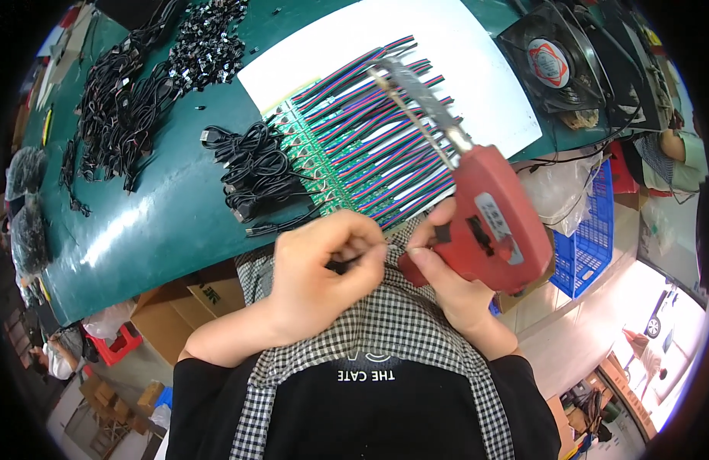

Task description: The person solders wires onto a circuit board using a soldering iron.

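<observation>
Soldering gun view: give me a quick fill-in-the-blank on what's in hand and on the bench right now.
1. The right hand grips a soldering gun whose body is ____ in colour.
2. The left hand pinches a thin ____ wire.
3. The green boards with striped ribbon wires lie partly on a ____ sheet.
4. At the bench's far right corner sits a black ____.

Missing words: red; black; white; fan

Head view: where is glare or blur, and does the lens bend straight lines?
Head view: glare streaks the green table; the floor at lower right is overexposed; the white sheet has curved edges; the soldering gun in the right hand has a slightly blurred tip.
</observation>
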Motion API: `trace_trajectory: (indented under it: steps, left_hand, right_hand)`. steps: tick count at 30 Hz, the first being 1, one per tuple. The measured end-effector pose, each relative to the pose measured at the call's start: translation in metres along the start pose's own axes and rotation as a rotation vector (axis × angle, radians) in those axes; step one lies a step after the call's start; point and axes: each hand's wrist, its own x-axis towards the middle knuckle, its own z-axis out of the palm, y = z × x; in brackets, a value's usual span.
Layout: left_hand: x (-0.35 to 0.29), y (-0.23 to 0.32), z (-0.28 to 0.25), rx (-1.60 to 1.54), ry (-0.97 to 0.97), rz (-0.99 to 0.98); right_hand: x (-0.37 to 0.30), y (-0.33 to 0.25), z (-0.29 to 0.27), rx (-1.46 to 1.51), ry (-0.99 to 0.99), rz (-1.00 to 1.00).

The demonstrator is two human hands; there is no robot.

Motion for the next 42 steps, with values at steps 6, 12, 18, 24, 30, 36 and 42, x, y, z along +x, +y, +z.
trace_trajectory:
  steps: [6,12,18,24,30,36,42]
  left_hand:
    - [0.005,-0.007,-0.016,0.401,0.118,0.014]
    - [0.012,-0.013,-0.017,0.575,0.158,0.009]
    - [0.015,-0.014,-0.021,0.553,0.105,0.061]
    - [0.016,-0.013,-0.022,0.547,0.070,0.021]
    - [0.019,-0.014,-0.026,0.571,0.024,0.042]
    - [0.018,-0.016,-0.026,0.574,0.031,0.065]
    - [0.018,-0.016,-0.025,0.588,0.030,0.065]
  right_hand:
    - [-0.025,0.000,-0.020,0.041,0.139,0.097]
    - [-0.054,0.001,-0.053,0.116,0.061,0.286]
    - [-0.078,0.018,-0.073,-0.029,0.042,0.307]
    - [-0.091,0.032,-0.084,-0.334,-0.046,0.185]
    - [-0.092,0.034,-0.086,-0.482,-0.065,0.101]
    - [-0.079,0.029,-0.081,-0.473,-0.099,0.035]
    - [-0.066,0.019,-0.076,-0.491,-0.167,-0.036]
